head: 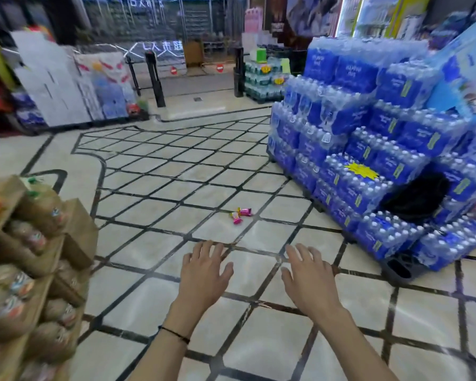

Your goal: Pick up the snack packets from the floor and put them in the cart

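Shelving (25,270) at your far left: stepped tiers stocked with brownish bottles, blurred, colour-capped, packed shoulder to shoulder. Cardboard-toned trays hold each row, likely so the bottles cannot roll out.

Left hand (204,273): palm down, fingers spread, nothing in it. A thin dark band sits at the wrist. It hangs over the floor (154,193), touching nothing.

Snack packets (240,214): a small cluster on the tiles ahead of both your hands and between them in line, well apart from your fingertips. Pink and yellow wrappers, glossy, crinkled at the ends; they look light and slippery. They lie touching or overlapping; the exact count is too small to tell. Judgement: they sit loose in the open aisle, nothing pinning them.

Right hand (308,276): also palm down, fingers splayed, empty, level with its partner. Judgement: you hold both hands forward and open as a reach-ready posture while closing on the cluster; pickup not yet begun.

Floor itself: pale polished stone with dark grid lines, reflective, hard; thin wrappers will need a pinch at an edge rather than a flat scoop.

Water packs (368,138) at your right: shrink-wrapped bottles with blue labels, stacked in stepped tiers, a yellow starburst tag on one face.

Cart: not in view.
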`<state>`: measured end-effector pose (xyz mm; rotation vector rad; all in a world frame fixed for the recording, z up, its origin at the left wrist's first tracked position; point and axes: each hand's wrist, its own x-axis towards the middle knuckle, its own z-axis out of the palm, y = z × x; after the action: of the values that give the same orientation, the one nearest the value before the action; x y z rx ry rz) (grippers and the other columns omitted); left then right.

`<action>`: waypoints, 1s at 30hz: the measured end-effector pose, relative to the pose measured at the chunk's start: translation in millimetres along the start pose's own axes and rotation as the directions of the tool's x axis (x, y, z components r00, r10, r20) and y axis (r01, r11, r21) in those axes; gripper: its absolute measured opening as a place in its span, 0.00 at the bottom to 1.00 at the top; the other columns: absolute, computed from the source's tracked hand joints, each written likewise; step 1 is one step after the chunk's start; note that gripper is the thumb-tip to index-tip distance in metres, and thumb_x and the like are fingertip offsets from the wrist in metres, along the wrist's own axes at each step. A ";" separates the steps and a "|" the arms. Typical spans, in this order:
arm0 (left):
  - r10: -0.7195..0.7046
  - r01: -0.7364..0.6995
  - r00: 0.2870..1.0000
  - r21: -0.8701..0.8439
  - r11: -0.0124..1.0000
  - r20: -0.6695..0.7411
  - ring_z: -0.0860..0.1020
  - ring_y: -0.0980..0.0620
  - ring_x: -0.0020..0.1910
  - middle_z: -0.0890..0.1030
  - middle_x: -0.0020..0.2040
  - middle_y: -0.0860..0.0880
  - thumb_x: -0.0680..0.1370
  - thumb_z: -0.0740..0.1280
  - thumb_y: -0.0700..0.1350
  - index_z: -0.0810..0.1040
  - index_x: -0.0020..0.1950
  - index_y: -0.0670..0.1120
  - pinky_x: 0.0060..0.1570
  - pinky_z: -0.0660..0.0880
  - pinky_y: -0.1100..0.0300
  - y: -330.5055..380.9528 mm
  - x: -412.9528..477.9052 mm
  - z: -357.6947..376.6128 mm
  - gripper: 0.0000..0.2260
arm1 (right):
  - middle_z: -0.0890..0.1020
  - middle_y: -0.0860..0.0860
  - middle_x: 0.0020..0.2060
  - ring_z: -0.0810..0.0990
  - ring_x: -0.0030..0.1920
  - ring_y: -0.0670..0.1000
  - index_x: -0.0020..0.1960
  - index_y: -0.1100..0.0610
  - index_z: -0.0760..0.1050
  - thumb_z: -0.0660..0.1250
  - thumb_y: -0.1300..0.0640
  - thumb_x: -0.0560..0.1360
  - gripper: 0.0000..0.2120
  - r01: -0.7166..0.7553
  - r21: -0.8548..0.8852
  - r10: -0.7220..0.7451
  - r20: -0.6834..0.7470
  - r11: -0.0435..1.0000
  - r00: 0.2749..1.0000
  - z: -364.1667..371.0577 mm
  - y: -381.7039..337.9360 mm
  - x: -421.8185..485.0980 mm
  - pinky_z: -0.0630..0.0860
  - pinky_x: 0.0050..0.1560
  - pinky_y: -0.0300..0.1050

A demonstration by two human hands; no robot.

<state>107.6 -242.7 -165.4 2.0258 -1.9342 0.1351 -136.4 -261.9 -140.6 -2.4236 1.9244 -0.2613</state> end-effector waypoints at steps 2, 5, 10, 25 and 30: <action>-0.007 0.007 1.000 -0.006 1.000 0.017 0.78 0.41 0.59 0.81 0.58 0.45 0.74 0.60 0.59 0.79 0.59 0.47 0.51 0.77 0.45 -7.7 22.5 13.8 0.22 | 0.74 0.50 0.67 0.72 0.67 0.59 0.71 0.50 0.69 0.65 0.47 0.76 0.24 -0.015 0.008 0.015 0.010 1.000 1.000 7.4 2.1 28.8 0.76 0.53 0.57; -0.001 0.001 1.000 0.006 1.000 0.025 0.78 0.42 0.59 0.81 0.58 0.46 0.75 0.59 0.58 0.79 0.60 0.47 0.51 0.76 0.45 -16.5 60.7 39.1 0.21 | 0.77 0.51 0.63 0.75 0.62 0.60 0.69 0.51 0.71 0.69 0.49 0.74 0.25 -0.008 0.005 0.007 0.016 1.000 1.000 24.0 3.3 80.6 0.78 0.47 0.57; -0.046 0.044 0.996 0.026 0.999 0.071 0.79 0.43 0.57 0.81 0.58 0.47 0.75 0.59 0.57 0.79 0.58 0.49 0.48 0.78 0.46 -32.2 143.9 73.1 0.19 | 0.76 0.51 0.63 0.74 0.64 0.60 0.69 0.51 0.70 0.69 0.49 0.74 0.25 0.086 -0.002 -0.085 0.047 0.996 0.995 48.0 -2.7 186.9 0.78 0.50 0.57; -0.117 0.116 0.986 0.016 0.993 0.120 0.77 0.45 0.59 0.79 0.61 0.49 0.77 0.59 0.57 0.76 0.62 0.50 0.52 0.77 0.49 -95.3 406.7 141.1 0.18 | 0.74 0.51 0.68 0.72 0.67 0.59 0.73 0.50 0.66 0.64 0.46 0.76 0.27 0.158 0.037 -0.161 0.120 0.987 0.980 102.3 -9.4 476.5 0.78 0.54 0.57; -0.061 0.063 0.988 -0.005 0.998 0.144 0.78 0.43 0.57 0.80 0.59 0.47 0.76 0.60 0.56 0.77 0.60 0.49 0.49 0.78 0.47 -139.8 503.9 191.2 0.18 | 0.76 0.50 0.66 0.73 0.65 0.59 0.72 0.51 0.68 0.65 0.47 0.75 0.27 0.084 0.018 -0.086 0.167 0.996 0.982 136.3 -19.6 567.7 0.79 0.51 0.57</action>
<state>250.2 -778.1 -220.2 2.1404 -1.9488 -0.0359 27.3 -818.2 -210.4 -2.4371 1.7485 -0.0675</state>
